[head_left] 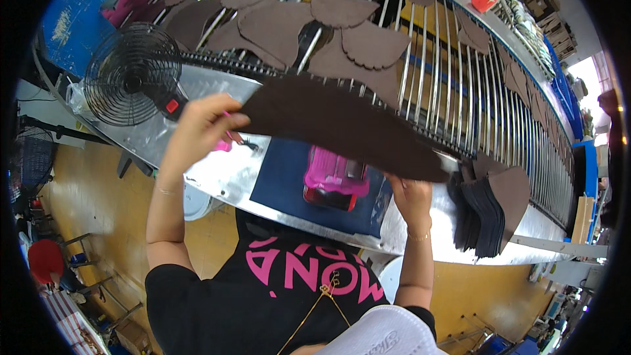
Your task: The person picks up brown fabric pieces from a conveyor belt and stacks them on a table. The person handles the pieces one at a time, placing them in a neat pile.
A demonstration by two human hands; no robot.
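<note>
A long, dark brown cut panel (342, 121), perhaps leather or a similar sheet material, is held up across the metal bench between my two hands. My left hand (205, 126) pinches its left end, and a small bit of pink shows by the fingers. At the lower right end, my right hand (411, 198) grips the edge with the fingers partly hidden behind the panel. Below it a dark blue mat (279, 187) bears a bright pink, box-like thing (328, 169) with a red-rimmed dark object (335, 198) at its near side; the panel hides part of these.
Beyond the bench runs a rack of metal rods (453, 85) with several brown cut pieces (273, 26) lying on it. A black wire-cage fan (133, 75) stands at the left. A stack of dark cut pieces (483, 213) sits on the bench at the right.
</note>
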